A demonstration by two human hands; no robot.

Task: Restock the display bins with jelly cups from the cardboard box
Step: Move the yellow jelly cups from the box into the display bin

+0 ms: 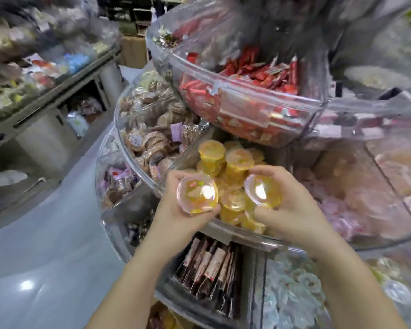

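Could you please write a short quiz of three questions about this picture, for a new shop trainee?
1. True or false: each hand holds one jelly cup.
2. Which goods fill the bin above the yellow cups? A) red packets B) blue bottles C) green apples
3. Fill in: the yellow cups lie in a clear ___ bin.

Key:
1. True: the left hand grips a jelly cup, and the right hand grips another jelly cup.
2. A: red packets fill the upper bin.
3. Plastic: the pile of yellow cups lies in the middle bin.
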